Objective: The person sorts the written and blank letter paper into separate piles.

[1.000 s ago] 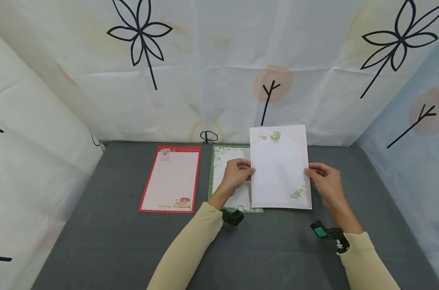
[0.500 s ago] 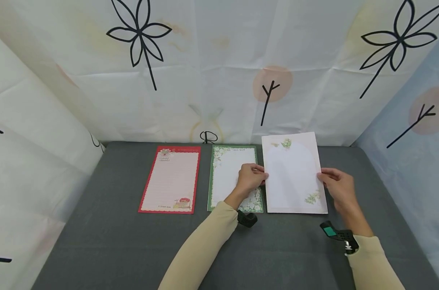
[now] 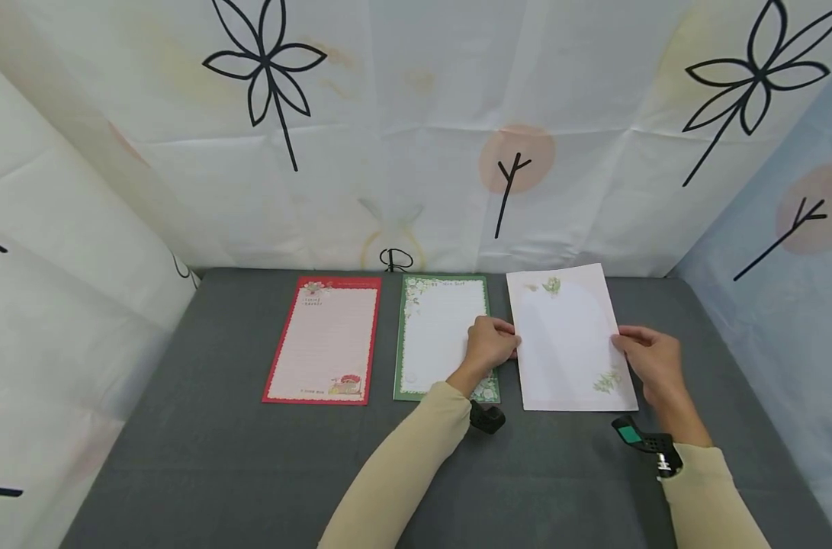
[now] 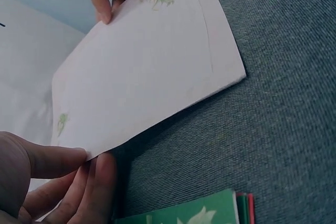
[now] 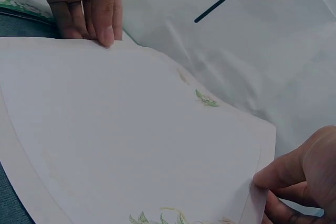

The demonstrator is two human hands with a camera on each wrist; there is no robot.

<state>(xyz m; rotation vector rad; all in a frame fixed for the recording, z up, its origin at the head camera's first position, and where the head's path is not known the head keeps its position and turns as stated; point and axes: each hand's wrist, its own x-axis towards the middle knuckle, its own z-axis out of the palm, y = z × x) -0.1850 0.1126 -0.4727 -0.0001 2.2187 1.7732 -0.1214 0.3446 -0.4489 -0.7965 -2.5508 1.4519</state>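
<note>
A: Largest item?
B: Backdrop, far side, white with black line flowers. Next, the table, grey cloth, in front of it.
A: Pads?
B: White pad, biggest of three, at right, held between both hands. Its far edge overlaps the backdrop in the head view; its face bows in the right wrist view. Whether its near edge touches the table: cannot tell. Red pad lies flat at left. Green pad lies flat between red and white, apart from the red.
A: Hands?
B: Left hand pinches the white pad's left edge, thumb on the face. Right hand pinches the right edge likewise.
A: Smallest?
B: Black camera at each wrist. Then the white pad's printed sprigs: far sprig by the far edge, near sprig towards the near right corner.
</note>
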